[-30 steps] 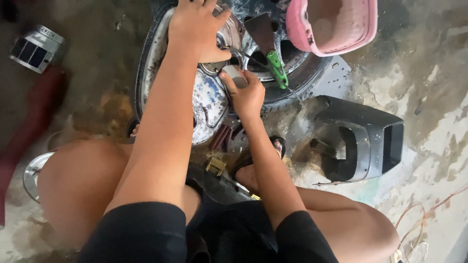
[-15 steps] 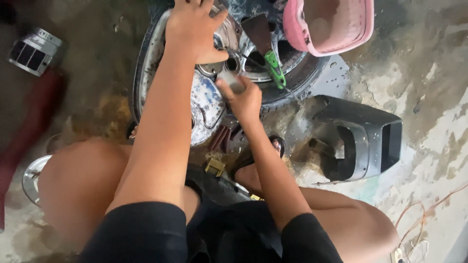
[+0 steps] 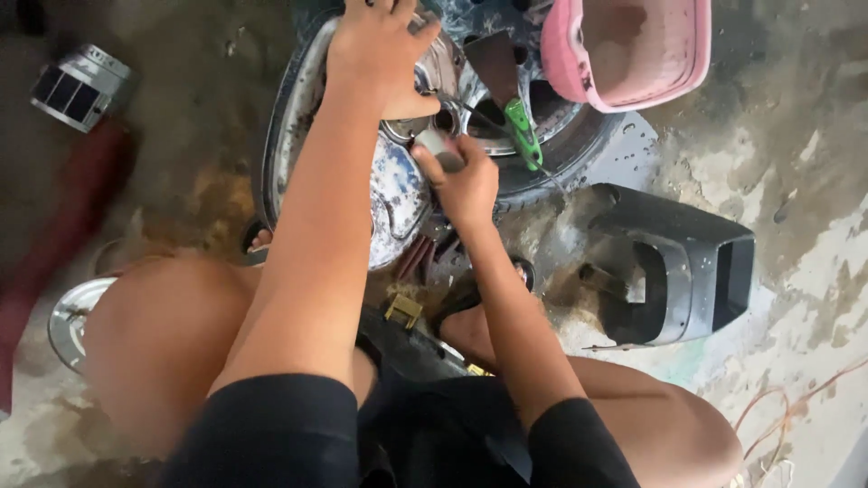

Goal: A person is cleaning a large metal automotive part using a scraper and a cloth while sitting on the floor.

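A small wheel with a chrome hub (image 3: 398, 194) and black tyre (image 3: 551, 163) lies flat on the floor in front of my knees. My left hand (image 3: 380, 50) presses down on the hub's upper part, fingers spread over the metal. My right hand (image 3: 461, 176) is closed around a small grey cylindrical part (image 3: 438, 145) held against the hub's centre. A green-handled screwdriver (image 3: 523, 134) rests on the wheel just right of my right hand.
A pink plastic basin (image 3: 633, 54) sits on the wheel's far right. A black plastic cover (image 3: 687, 271) lies on the stained concrete to the right. A finned metal engine part (image 3: 77, 86) is at the far left, a chrome round piece (image 3: 72, 312) by my left knee.
My right hand has shifted slightly up toward the hub's centre with the grey part. The left hand stays on the hub. The view has drifted a little.
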